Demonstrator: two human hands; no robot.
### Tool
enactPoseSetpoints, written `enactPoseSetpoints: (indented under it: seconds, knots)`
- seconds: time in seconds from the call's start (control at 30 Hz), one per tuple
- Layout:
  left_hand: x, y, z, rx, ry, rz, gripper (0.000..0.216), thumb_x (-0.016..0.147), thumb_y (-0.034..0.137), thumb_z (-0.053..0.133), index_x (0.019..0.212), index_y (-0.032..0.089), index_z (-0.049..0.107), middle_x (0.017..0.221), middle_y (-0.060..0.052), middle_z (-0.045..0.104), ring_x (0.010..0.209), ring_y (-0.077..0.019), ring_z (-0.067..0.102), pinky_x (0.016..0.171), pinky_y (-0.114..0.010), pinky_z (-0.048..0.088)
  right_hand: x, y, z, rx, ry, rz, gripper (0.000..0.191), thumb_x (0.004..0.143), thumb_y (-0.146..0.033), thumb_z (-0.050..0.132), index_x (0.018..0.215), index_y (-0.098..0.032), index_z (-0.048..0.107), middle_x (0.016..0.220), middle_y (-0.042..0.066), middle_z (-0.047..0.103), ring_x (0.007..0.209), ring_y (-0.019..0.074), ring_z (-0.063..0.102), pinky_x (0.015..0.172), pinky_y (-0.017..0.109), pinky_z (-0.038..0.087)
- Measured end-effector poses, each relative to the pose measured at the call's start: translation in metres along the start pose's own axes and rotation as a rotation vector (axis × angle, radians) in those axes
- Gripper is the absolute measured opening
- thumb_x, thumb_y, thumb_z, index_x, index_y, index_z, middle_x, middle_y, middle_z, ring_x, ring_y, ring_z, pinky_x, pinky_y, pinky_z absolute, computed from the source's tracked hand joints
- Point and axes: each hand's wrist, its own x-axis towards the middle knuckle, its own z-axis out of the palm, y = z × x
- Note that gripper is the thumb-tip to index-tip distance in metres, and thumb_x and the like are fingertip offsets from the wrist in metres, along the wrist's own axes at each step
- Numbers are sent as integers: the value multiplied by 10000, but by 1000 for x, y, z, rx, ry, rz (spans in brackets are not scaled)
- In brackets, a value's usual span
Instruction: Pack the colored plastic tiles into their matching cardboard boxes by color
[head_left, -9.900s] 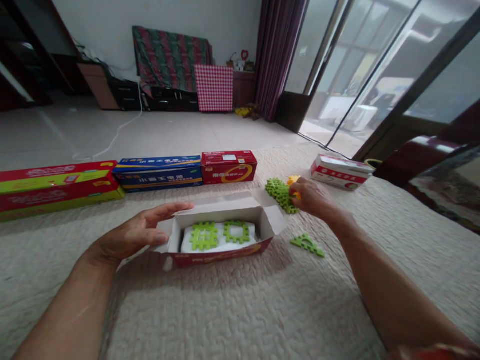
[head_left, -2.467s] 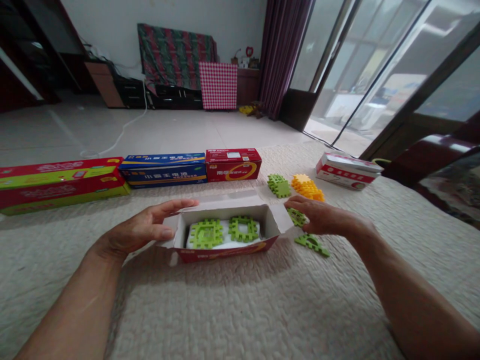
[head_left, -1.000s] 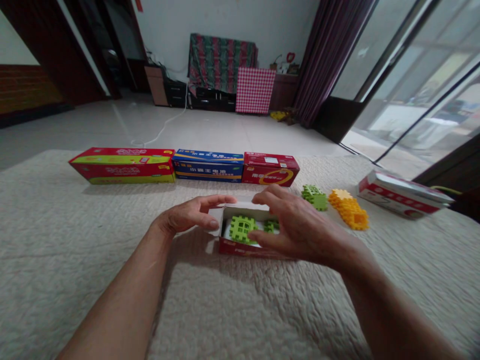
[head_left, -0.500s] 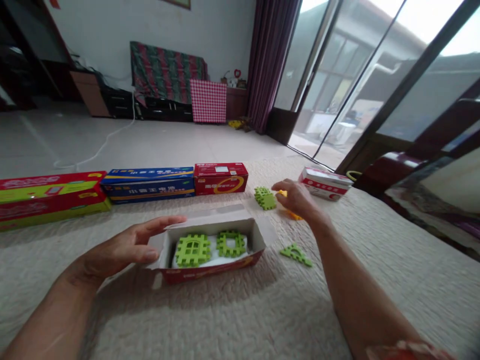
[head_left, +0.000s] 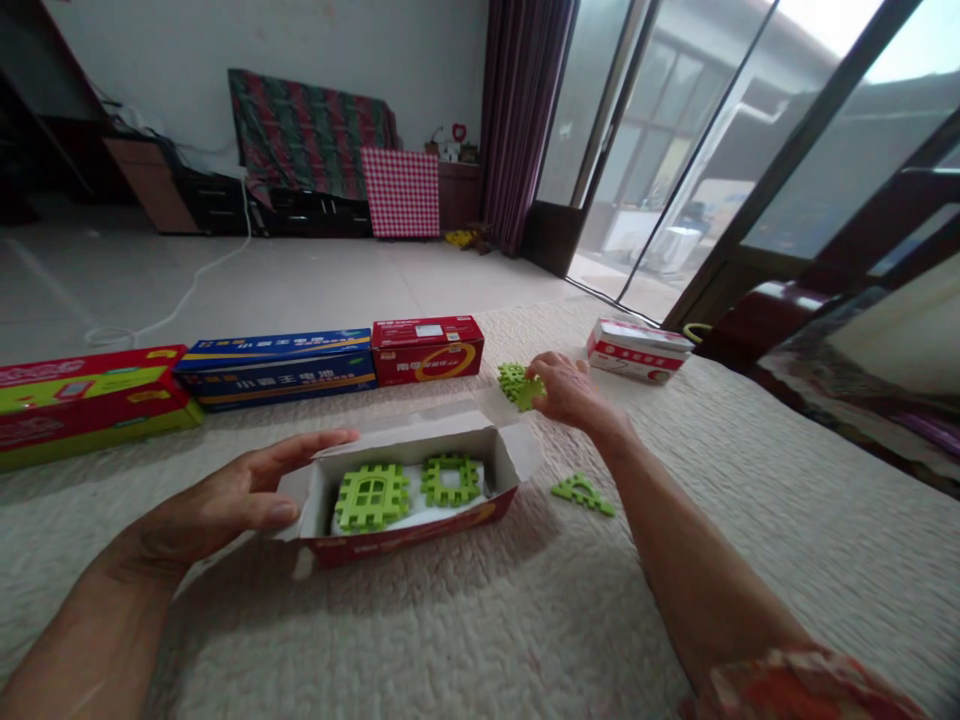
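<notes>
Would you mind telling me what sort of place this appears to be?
It looks like a home, probably a living room: there is a low cabinet with black drawers, a long purple curtain, and a pale quilted cover spread across the foreground.

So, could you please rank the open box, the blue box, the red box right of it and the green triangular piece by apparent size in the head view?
Largest to smallest:
Open box, though sitting nearer makes it look bigger
Blue box
Red box
Green triangular piece
</notes>
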Motion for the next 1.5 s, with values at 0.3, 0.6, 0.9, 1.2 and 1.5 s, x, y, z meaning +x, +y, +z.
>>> enactPoseSetpoints:
  seconds: [0.3,0.6,0.9,1.2,1.5]
  knots:
    - [0,-2,-3,28,-1,54,824,645,478,819,1414,351,551,1440,-67,590,1204,-396,619,946,-409,567,-9,5,-36,334,-331,-179,274,787,-178,502,911,-223,743,859,0,753,752,137,653,679,249,482]
    - [1,-3,-1,-6,-21,64,775,668,434,813,1398,364,561,1407,-40,620,1209,-375,619,957,-382,563,-20,-9,-21,168,-426,-113,430,638,-323,788,1043,-209,702,1010,70,728,846,206,669,732,315,534]
    - [2,-2,1,-5,-10,112,774,648,421,829,1375,313,586,1490,-58,541,1281,-390,563,985,-421,548,-18,-13,-25,73,-362,-160,363,687,-252,721,1034,-151,687,988,113,713,866,225,652,784,346,512]
    - [2,-4,-1,3,-18,130,775,664,409,818,1391,297,572,1528,-62,498,1339,-387,509,1031,-417,515,-48,-59,-100,365,4,-455,455,762,-384,724,1176,-212,645,1076,87,696,935,229,648,830,377,510]
    - [2,-5,-1,-1,-27,133,777,675,390,815,1402,297,557,1516,-70,509,1333,-383,514,1027,-418,514,-61,-106,-100,414,-196,-583,376,803,-331,700,1152,-204,643,1068,70,665,906,190,607,773,319,464]
